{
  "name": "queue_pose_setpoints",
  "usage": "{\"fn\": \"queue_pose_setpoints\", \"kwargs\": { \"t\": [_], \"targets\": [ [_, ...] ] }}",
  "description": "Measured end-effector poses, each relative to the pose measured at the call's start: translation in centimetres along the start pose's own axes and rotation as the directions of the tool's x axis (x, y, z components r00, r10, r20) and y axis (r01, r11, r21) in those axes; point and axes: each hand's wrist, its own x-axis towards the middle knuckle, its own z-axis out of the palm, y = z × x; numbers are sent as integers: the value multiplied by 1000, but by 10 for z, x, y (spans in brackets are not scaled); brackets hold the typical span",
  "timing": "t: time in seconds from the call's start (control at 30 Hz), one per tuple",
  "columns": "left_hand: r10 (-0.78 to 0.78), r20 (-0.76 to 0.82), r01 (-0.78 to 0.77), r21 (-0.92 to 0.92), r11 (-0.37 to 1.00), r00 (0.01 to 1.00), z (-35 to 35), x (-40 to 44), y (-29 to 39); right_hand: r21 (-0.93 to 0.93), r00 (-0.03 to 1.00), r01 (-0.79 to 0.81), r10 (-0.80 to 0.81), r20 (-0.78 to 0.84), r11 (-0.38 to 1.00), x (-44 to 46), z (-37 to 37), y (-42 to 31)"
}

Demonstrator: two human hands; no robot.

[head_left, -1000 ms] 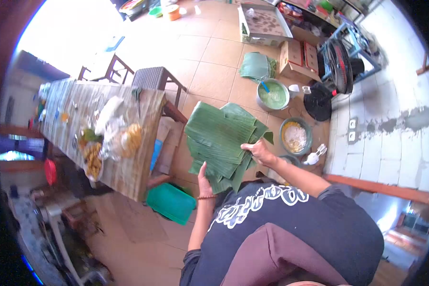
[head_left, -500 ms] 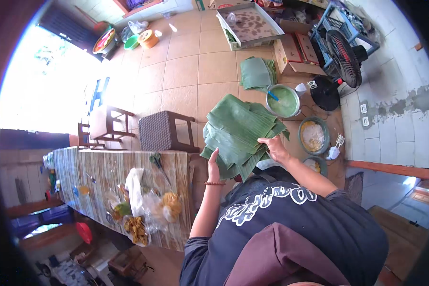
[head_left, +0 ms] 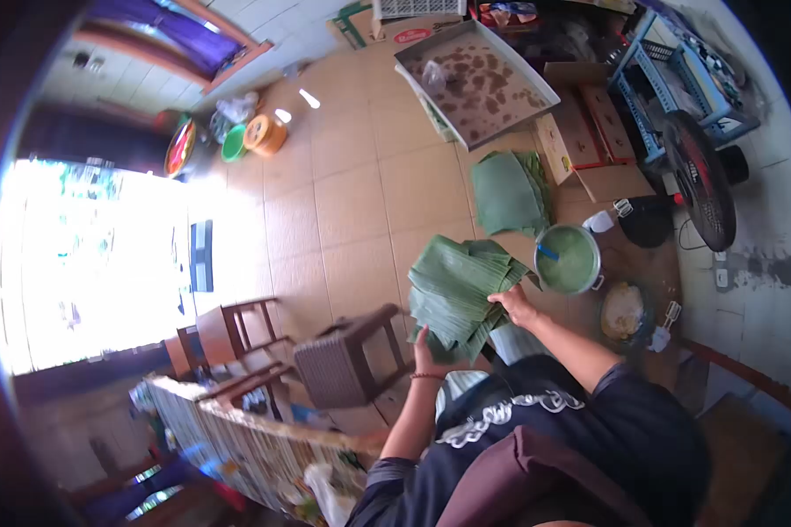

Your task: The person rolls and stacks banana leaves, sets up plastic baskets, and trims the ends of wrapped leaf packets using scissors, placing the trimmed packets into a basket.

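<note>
A stack of green banana leaves (head_left: 457,285) is held between my two hands in front of my body. My left hand (head_left: 424,353) grips its near left edge, thumb on top. On the right edge, my right hand (head_left: 514,305) pinches the leaves with the thumb above; the fingers beneath are hidden. Just beyond lies a second pile of banana leaves (head_left: 510,193) on the floor. To the right of the held stack stands a metal pot (head_left: 571,263) of pale green batter with a blue-handled utensil in it.
A large metal tray (head_left: 479,83) sits at the back, beside an open cardboard box (head_left: 580,123). A black fan (head_left: 699,180) stands on the right, near a bowl (head_left: 624,312) and a hand mixer (head_left: 665,329). A brown woven stool (head_left: 338,360) and a table (head_left: 237,435) are on the left.
My view has swung, so the table has slid down and the floor items appear shifted right. Both hands still hold the leaf stack, which now sits lower and farther right in view.
</note>
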Motion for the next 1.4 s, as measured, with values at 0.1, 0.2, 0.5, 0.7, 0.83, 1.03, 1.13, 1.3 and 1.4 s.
{"fn": "queue_pose_setpoints", "kwargs": {
  "t": [0.1, 0.2, 0.5, 0.7, 0.83, 1.03, 1.13, 1.3, 1.4],
  "targets": [
    [-68, 8, 68, 8, 998, 998, 32, 89, 12, -100, 989, 10, -24, -144, 995, 73, -25, -22],
    [-154, -31, 155, 39, 987, 988, 69, 178, 12, -142, 971, -68, 33, -236, 988, 142, -71, -42],
    [-72, -93, 117, 687, 717, 993, 94, 300, 13, -845, 750, -387, -408, -521, 369, 336, -154, -52],
    [-235, -291, 367, 585, 723, 927, 23, 304, 126, -870, 930, -238, -158, -333, 432, 411, -34, -6],
    [-90, -370, 307, 586, 750, 925, 19, 287, 241, -735, 913, -408, 230, -337, 541, 429, -18, 38],
    [5, -354, 219, 591, 776, 935, 13, 296, 376, 195, 794, -265, 328, -512, 944, 450, 9, -58],
    [71, -403, 248, 683, 687, 912, 59, 310, 407, 207, 712, -214, 298, -636, 954, 484, -19, -78],
    [32, -274, 194, 754, 627, 961, 148, 354, 427, 212, 591, -289, 348, -728, 934, 526, -71, -80],
    [-62, -154, 162, 812, 561, 986, 203, 409, 432, 375, 524, -272, 463, -715, 886, 535, -76, -79]
  ]
}}
